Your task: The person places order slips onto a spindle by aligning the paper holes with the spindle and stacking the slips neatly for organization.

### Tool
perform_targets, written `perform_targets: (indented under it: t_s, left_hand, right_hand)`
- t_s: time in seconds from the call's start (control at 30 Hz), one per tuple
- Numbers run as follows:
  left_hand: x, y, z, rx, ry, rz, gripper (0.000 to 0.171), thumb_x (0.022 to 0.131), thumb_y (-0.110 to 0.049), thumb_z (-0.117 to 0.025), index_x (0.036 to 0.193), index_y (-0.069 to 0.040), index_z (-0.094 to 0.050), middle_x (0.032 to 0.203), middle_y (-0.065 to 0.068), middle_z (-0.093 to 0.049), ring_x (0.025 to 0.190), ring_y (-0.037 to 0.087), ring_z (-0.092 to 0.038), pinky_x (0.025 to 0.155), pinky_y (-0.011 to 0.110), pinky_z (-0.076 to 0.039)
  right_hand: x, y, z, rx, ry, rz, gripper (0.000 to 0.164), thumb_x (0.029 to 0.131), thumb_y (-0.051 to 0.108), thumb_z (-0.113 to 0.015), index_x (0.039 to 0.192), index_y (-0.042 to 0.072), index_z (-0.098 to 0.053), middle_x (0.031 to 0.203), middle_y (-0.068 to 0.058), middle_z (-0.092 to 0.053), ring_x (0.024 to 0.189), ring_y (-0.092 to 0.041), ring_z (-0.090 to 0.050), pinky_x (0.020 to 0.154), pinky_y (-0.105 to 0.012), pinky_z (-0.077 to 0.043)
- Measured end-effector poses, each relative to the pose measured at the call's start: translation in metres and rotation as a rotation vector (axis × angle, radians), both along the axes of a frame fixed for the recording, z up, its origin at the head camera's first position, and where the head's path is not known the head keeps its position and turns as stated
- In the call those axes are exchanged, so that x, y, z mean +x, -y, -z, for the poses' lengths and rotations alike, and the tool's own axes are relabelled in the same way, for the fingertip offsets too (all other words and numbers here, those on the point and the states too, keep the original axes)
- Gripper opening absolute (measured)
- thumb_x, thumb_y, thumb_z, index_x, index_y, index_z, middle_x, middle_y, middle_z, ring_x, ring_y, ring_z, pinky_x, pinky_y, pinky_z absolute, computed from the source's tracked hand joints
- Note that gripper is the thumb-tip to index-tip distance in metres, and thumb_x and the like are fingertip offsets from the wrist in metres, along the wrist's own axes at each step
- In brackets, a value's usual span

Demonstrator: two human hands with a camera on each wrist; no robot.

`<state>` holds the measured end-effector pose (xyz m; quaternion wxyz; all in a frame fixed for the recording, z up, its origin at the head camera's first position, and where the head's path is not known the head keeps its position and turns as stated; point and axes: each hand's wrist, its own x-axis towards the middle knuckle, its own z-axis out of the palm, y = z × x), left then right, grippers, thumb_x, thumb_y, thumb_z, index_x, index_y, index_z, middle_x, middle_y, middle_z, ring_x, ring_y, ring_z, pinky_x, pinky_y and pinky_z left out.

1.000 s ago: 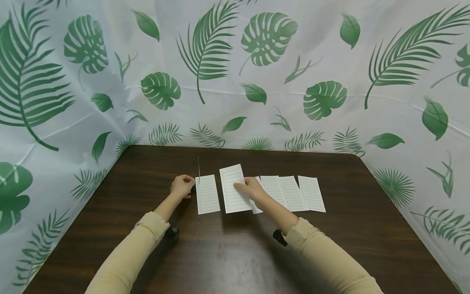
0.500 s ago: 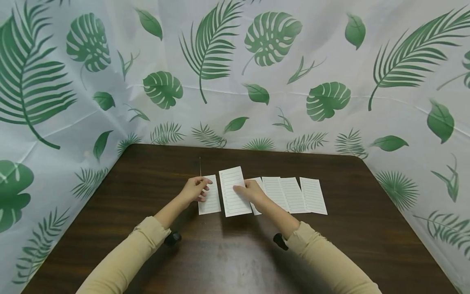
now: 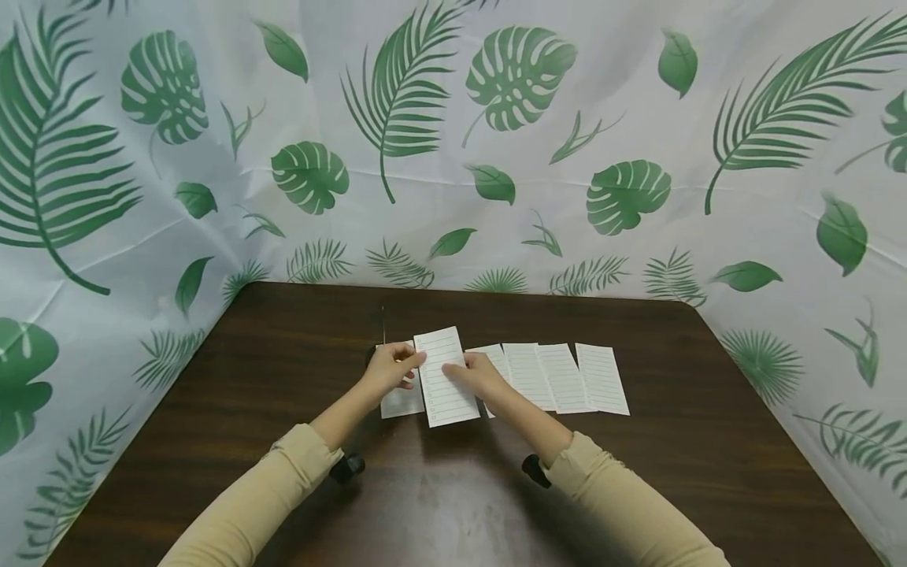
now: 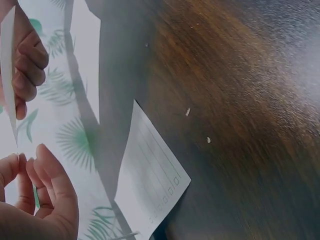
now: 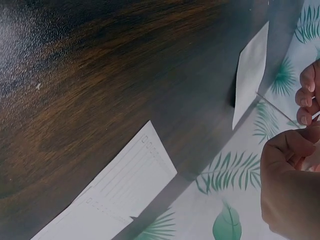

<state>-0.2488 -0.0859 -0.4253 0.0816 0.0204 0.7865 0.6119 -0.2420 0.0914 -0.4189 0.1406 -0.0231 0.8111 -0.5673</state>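
In my right hand [image 3: 482, 376] I pinch a white lined card [image 3: 445, 394] with a column of small checkboxes, raised off the table, thumb on its face. My left hand [image 3: 386, 370] is at the card's left edge; from the head its thumb overlaps that edge. In the left wrist view the left hand's bent fingertips [image 4: 42, 150] lie just short of the card's tip, with a small gap. Behind the left hand a thin upright metal spike [image 3: 383, 324] rises at another lined card [image 3: 400, 405], which the hand partly covers.
Several similar lined cards [image 3: 602, 379] lie in an overlapping row to the right of the right hand. The dark wooden table [image 3: 439, 504] has tiny white scraps [image 4: 188, 111] on it. A leaf-patterned curtain [image 3: 439, 213] hangs behind the table.
My left hand has moved right from beside the spike, across the lying card, to the held card's edge. The right hand has brought its card slightly left and nearer to me.
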Motion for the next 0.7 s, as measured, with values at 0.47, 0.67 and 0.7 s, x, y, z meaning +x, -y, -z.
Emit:
perform_targets:
  t_s: [0.47, 0.67, 0.7]
  left_hand:
    - [-0.008, 0.010, -0.011, -0.008, -0.026, -0.093, 0.023, 0.093, -0.015, -0.059, 0.100, 0.007, -0.061, 0.077, 0.001, -0.054, 0.065, 0.012, -0.054, 0.052, 0.021, -0.056]
    - [-0.012, 0.014, -0.015, -0.009, -0.031, -0.104, 0.025, 0.093, -0.014, -0.058, 0.105, 0.008, -0.062, 0.080, 0.003, -0.058, 0.065, 0.011, -0.053, 0.053, 0.019, -0.056]
    - [-0.013, 0.014, -0.016, -0.007, -0.030, -0.104, 0.025, 0.094, -0.014, -0.057, 0.105, 0.008, -0.062, 0.081, 0.005, -0.058, 0.065, 0.011, -0.053, 0.053, 0.020, -0.056]
  right_hand:
    - [0.006, -0.010, 0.002, 0.026, 0.015, -0.163, 0.023, 0.094, 0.010, -0.053, 0.097, -0.011, -0.061, 0.058, 0.006, -0.055, 0.048, -0.006, -0.043, 0.047, -0.017, -0.036]
    - [0.008, -0.008, 0.003, 0.039, -0.010, -0.137, 0.019, 0.093, 0.009, -0.054, 0.084, -0.007, -0.058, 0.051, 0.006, -0.046, 0.045, -0.008, -0.045, 0.045, -0.017, -0.037]
    - [0.008, -0.007, 0.002, 0.037, -0.013, -0.125, 0.019, 0.093, 0.009, -0.054, 0.083, -0.007, -0.058, 0.051, 0.006, -0.047, 0.045, -0.008, -0.045, 0.045, -0.016, -0.038]
